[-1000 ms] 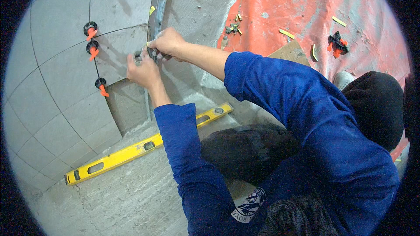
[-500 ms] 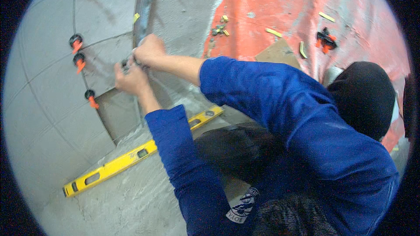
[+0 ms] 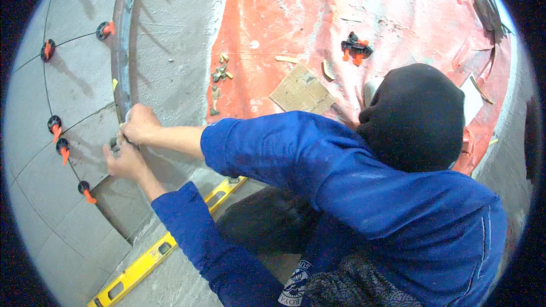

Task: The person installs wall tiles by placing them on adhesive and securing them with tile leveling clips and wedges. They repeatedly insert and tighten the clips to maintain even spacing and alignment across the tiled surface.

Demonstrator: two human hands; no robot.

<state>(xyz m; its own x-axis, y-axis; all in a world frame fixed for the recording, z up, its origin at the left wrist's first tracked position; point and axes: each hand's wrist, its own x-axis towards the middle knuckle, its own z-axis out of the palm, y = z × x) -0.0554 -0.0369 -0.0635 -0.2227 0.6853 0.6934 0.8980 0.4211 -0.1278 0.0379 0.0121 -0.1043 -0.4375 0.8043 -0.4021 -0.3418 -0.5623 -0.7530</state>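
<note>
My right hand (image 3: 140, 124) is closed at the end of a curved metal strip (image 3: 123, 57), by the edge of the grey tiles (image 3: 85, 77). Just below it my left hand (image 3: 127, 163) is closed too, thumb and fingers bent around a small dark grey piece (image 3: 115, 145) whose kind I cannot make out. What the right fingers hold is hidden. Black round tile-levelling caps with orange handles (image 3: 62, 148) stand along the joints to the left. Under my left forearm lies a yellow spirit level (image 3: 139, 267), partly covered by the sleeve.
A recessed untiled patch (image 3: 122, 207) lies below my hands. Rough grey mortar (image 3: 173, 40) borders the strip. On the red sheet (image 3: 296, 17) are a cardboard piece (image 3: 301, 88), a black-and-orange cluster of caps (image 3: 356, 48) and yellow strips. My dark-clad knee (image 3: 418, 116) rises at right.
My view has shifted, so the floor and both arms appear farther left and lower. The hands stay together at the same tile edge, with their grip much the same.
</note>
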